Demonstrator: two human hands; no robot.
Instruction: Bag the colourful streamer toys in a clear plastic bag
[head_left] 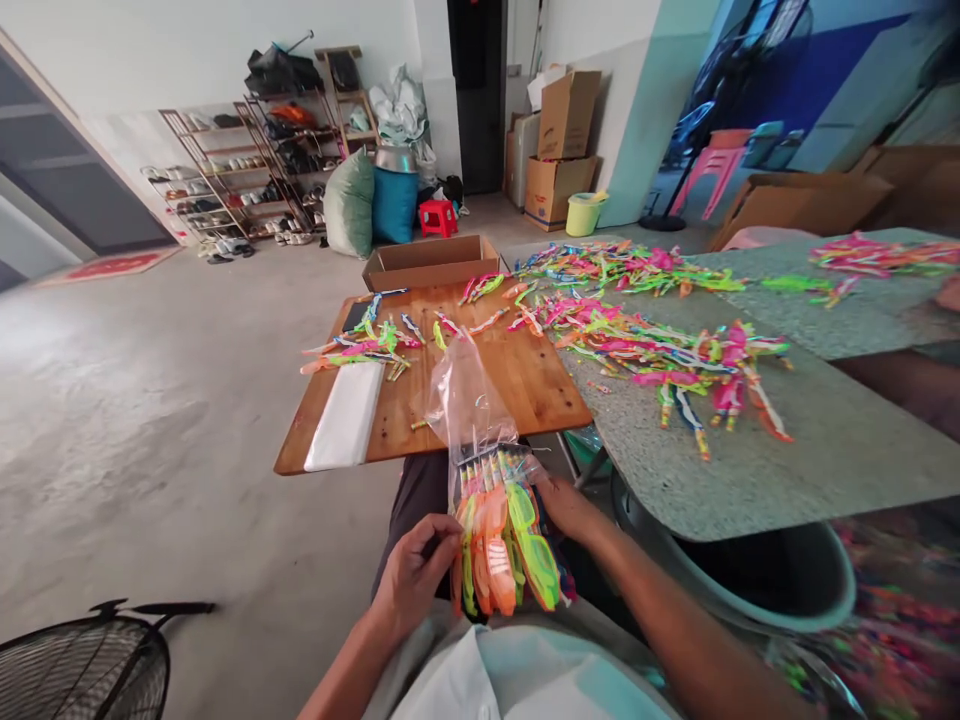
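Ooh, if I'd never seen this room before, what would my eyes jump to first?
Probably the orange and lime-green plastic pieces bunched between the left hand and the right hand, low in the middle. Next, the jumbled pink, green and orange heaps across the grey table on the right. Farther back, a small red stool stands out on the floor beside a blue sack.

Two hands (420, 565) (571, 510) on one bag (472, 390) — one wooden tabletop (551, 398), one red stool (438, 218)
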